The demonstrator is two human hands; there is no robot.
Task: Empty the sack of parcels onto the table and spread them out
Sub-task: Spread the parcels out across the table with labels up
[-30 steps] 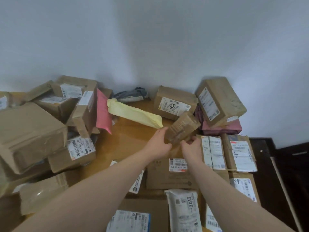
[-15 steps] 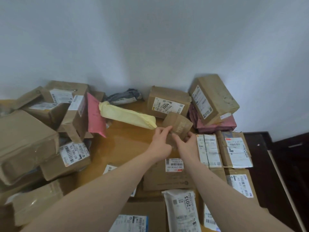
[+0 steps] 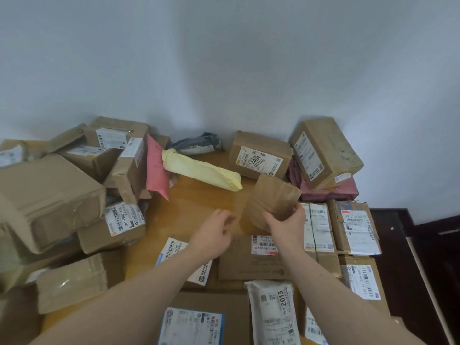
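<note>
My right hand (image 3: 286, 224) grips a small brown taped parcel (image 3: 271, 195) from below and holds it tilted above the wooden table (image 3: 199, 207). My left hand (image 3: 214, 232) hovers just left of it with loosely curled fingers and holds nothing. Many parcels lie around: a yellow soft bag (image 3: 201, 170), a pink mailer (image 3: 155, 168) leaning on a heap of boxes, a box labelled 2004 (image 3: 258, 155), a flat box (image 3: 249, 260) under my wrists and a white bag labelled 2013 (image 3: 273, 312). No sack is in view.
A heap of cardboard boxes (image 3: 49, 195) fills the left side. Boxes in rows (image 3: 353, 227) line the right edge, with a tilted box (image 3: 326, 150) on a dark red mailer (image 3: 328, 192). A white wall stands behind; dark floor (image 3: 423, 270) lies to the right.
My left hand has let go of the small brown parcel and drawn back to the left. My right hand alone now holds it, shifted slightly right.
</note>
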